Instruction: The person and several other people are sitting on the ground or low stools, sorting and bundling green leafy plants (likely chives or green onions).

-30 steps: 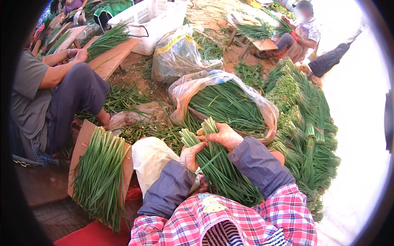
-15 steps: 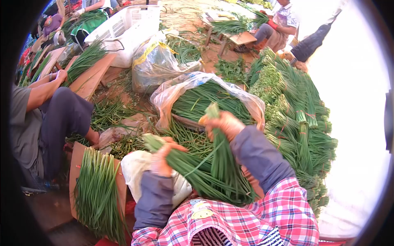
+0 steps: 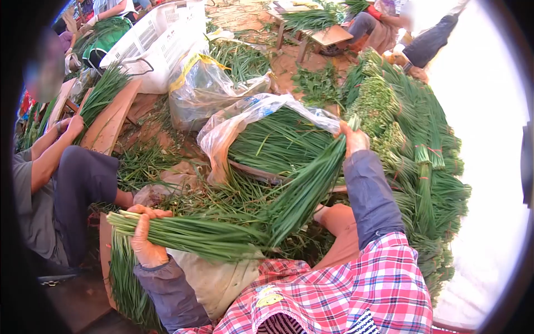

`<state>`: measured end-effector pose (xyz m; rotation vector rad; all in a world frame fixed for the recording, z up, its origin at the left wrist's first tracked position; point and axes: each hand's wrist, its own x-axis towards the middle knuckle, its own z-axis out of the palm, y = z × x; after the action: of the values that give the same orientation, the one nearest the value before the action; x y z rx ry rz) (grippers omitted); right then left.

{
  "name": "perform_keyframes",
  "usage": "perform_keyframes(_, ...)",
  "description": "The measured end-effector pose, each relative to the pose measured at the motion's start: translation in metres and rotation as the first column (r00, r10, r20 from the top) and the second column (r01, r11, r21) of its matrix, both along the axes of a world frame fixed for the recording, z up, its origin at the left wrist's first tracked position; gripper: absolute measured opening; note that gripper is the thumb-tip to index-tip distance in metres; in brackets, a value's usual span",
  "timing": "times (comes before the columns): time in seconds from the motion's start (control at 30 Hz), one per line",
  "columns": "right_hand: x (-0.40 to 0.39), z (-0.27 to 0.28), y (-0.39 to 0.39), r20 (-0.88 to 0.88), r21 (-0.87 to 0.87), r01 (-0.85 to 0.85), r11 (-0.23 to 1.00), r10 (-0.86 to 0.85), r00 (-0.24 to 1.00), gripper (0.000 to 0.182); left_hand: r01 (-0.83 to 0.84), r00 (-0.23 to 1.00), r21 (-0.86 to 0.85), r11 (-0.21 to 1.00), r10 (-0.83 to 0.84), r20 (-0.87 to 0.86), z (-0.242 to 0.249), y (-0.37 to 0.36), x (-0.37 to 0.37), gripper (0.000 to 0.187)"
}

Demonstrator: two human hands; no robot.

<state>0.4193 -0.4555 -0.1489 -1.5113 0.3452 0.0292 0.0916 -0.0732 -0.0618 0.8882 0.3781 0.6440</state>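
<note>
My left hand [image 3: 148,238] is wrapped round a bunch of long green chives [image 3: 200,236] near its pale cut ends, and the bunch lies nearly level, leaves to the right. Up and to the right, my right hand [image 3: 356,140] grips a second bunch of chives [image 3: 308,192] by its pale ends; its leaves slant down to the left. The leaf ends of both bunches meet in front of my lap. Below my left hand, more chives [image 3: 125,278] hang over a board [image 3: 105,259], partly hidden by the held bunch.
Loose chives [image 3: 278,139] fill an open plastic bag [image 3: 214,145] ahead. Tied bundles [image 3: 425,178] are stacked at the right. Another person's knee [image 3: 89,167] is at the left. Behind stand another bag [image 3: 192,103] and a white crate [image 3: 167,42]. Scattered leaves cover the ground.
My hands have moved apart: the left one down and left, the right one up and right, each with its chives. The bunches now spread wide instead of hanging close together.
</note>
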Motion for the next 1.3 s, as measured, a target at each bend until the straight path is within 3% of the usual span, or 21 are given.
perform_keyframes(0.1, 0.033, -0.080, -0.035, 0.016, -0.008, 0.060, 0.998, -0.060, 0.998, 0.018, 0.051, 0.986, 0.012, 0.999, -0.049, -0.158, -0.013, -0.023, 0.022, 0.024)
perform_keyframes(0.17, 0.065, -0.131, -0.064, 0.030, -0.017, 0.068, 0.998, -0.067, 0.997, 0.017, 0.094, 0.975, -0.087, 0.992, -0.109, -0.195, -0.033, -0.033, 0.033, 0.028)
perform_keyframes(0.23, 0.080, -0.149, -0.080, -0.040, -0.033, 0.094, 0.995, -0.096, 0.995, 0.017, 0.157, 0.957, -0.119, 0.980, -0.181, -0.225, -0.048, -0.040, 0.042, 0.029)
perform_keyframes(0.33, 0.102, -0.162, -0.107, -0.139, -0.211, -0.062, 0.976, 0.033, 0.990, 0.026, 0.235, 0.934, -0.191, 0.953, -0.276, -0.225, -0.061, -0.052, 0.054, 0.030)
perform_keyframes(0.4, 0.073, -0.090, -0.083, -0.318, -0.283, -0.196, 0.939, 0.101, 0.943, 0.039, 0.268, 0.922, -0.241, 0.933, -0.321, -0.218, -0.067, -0.057, 0.057, 0.030)
perform_keyframes(0.47, 0.054, -0.050, -0.069, -0.269, -0.539, -0.358, 0.762, 0.247, 0.931, 0.046, 0.293, 0.917, -0.264, 0.919, -0.348, -0.196, -0.071, -0.059, 0.059, 0.029)
perform_keyframes(0.53, 0.031, -0.034, -0.036, -0.152, -0.242, -0.453, 0.858, 0.427, 0.891, 0.061, 0.282, 0.921, -0.289, 0.915, -0.343, -0.187, -0.070, -0.060, 0.058, 0.029)
perform_keyframes(0.57, 0.003, -0.013, -0.011, -0.206, -0.390, -0.552, 0.737, 0.515, 0.832, 0.065, 0.282, 0.908, -0.283, 0.917, -0.350, -0.230, -0.068, -0.060, 0.057, 0.029)
perform_keyframes(0.6, -0.040, 0.034, 0.033, -0.281, -0.135, -0.696, 0.705, 0.646, 0.709, 0.071, 0.314, 0.912, -0.305, 0.899, -0.375, -0.168, -0.069, -0.062, 0.057, 0.030)
perform_keyframes(0.63, -0.064, 0.027, 0.051, -0.154, -0.254, -0.883, 0.394, 0.885, 0.439, 0.076, 0.368, 0.897, -0.308, 0.877, -0.422, -0.131, -0.068, -0.063, 0.057, 0.031)
perform_keyframes(0.67, -0.096, 0.033, 0.080, -0.151, -0.143, -0.955, 0.260, 0.948, 0.280, 0.082, 0.415, 0.890, -0.325, 0.850, -0.453, -0.048, -0.063, -0.067, 0.057, 0.033)
perform_keyframes(0.7, -0.129, 0.031, 0.103, -0.081, -0.171, -0.979, 0.109, 0.989, 0.125, 0.084, 0.420, 0.897, -0.358, 0.834, -0.442, 0.023, -0.063, -0.070, 0.056, 0.038)
perform_keyframes(0.73, -0.162, 0.025, 0.121, -0.058, 0.002, -0.998, 0.059, 0.997, 0.059, 0.085, 0.421, 0.900, -0.358, 0.833, -0.432, 0.053, -0.059, -0.071, 0.053, 0.046)
perform_keyframes(0.77, -0.191, 0.032, 0.143, -0.042, 0.331, -0.943, 0.026, 0.999, 0.013, 0.077, 0.410, 0.909, -0.372, 0.833, -0.409, 0.084, -0.059, -0.068, 0.051, 0.051)
perform_keyframes(0.8, -0.217, 0.012, 0.154, -0.178, 0.387, -0.919, 0.081, 0.984, 0.012, 0.060, 0.401, 0.914, -0.387, 0.830, -0.387, 0.118, -0.056, -0.066, 0.047, 0.056)
perform_keyframes(0.83, -0.239, 0.017, 0.161, -0.179, 0.560, -0.795, 0.233, 0.971, 0.159, 0.047, 0.392, 0.919, -0.358, 0.847, -0.382, 0.103, -0.048, -0.065, 0.042, 0.060)
perform_keyframes(0.93, -0.256, 0.024, 0.161, -0.201, 0.677, -0.684, 0.272, 0.962, 0.184, 0.043, 0.430, 0.899, -0.240, 0.870, -0.437, 0.024, -0.037, -0.057, 0.016, 0.067)
perform_keyframes(1.1, -0.279, 0.040, 0.165, -0.175, 0.621, -0.724, 0.299, 0.954, 0.244, 0.047, 0.476, 0.877, -0.286, 0.832, -0.473, 0.083, -0.067, -0.063, -0.042, 0.076)
perform_keyframes(1.2, -0.301, 0.040, 0.174, -0.216, 0.481, -0.855, 0.193, 0.972, 0.097, 0.048, 0.550, 0.833, -0.303, 0.778, -0.537, 0.134, -0.050, -0.068, -0.047, 0.074)
perform_keyframes(1.23, -0.304, 0.045, 0.176, -0.204, 0.510, -0.839, 0.190, 0.974, 0.097, 0.051, 0.570, 0.816, -0.346, 0.746, -0.564, 0.127, -0.050, -0.065, -0.048, 0.073)
perform_keyframes(1.3, -0.296, 0.045, 0.174, -0.173, 0.341, -0.929, 0.144, 0.981, 0.089, 0.054, 0.562, 0.823, -0.444, 0.698, -0.521, 0.225, -0.052, -0.072, -0.049, 0.060)
